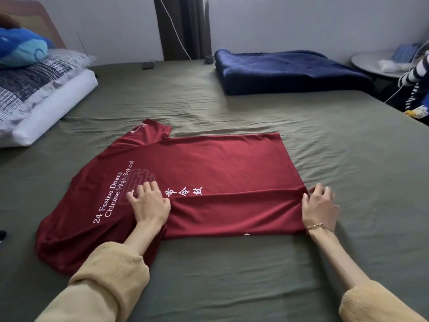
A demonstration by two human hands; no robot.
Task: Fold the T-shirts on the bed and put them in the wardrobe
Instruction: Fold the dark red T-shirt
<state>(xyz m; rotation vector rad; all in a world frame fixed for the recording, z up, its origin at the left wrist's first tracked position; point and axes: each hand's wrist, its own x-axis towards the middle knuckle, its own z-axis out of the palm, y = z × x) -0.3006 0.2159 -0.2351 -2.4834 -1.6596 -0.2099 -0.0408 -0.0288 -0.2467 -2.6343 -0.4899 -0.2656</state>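
The red T-shirt [209, 173] lies flat on the bed [232, 275], near the middle, a bit closer to the near edge where I stand; its collar end points to the pillow side and its hem points to the right edge; the long side closest to me is folded over onto the shirt.

My left hand [149, 201] rests flat on the shirt by the white words, with its fingers [148, 185] spread apart and pressing down; my right hand [320, 205] is at the hem end of the fold, and its fingers [319, 189] look curled on the cloth there, like a pinch, though I cannot see the tips well.

I think the job now is to make this fold neat; I should keep the fold line straight from hem to shoulder; I should pull the hem end gently so the cloth has no bumps; I should press with the flat hand so the shirt does not slide on the sheet; the sleeve by my left arm is not tucked in yet.
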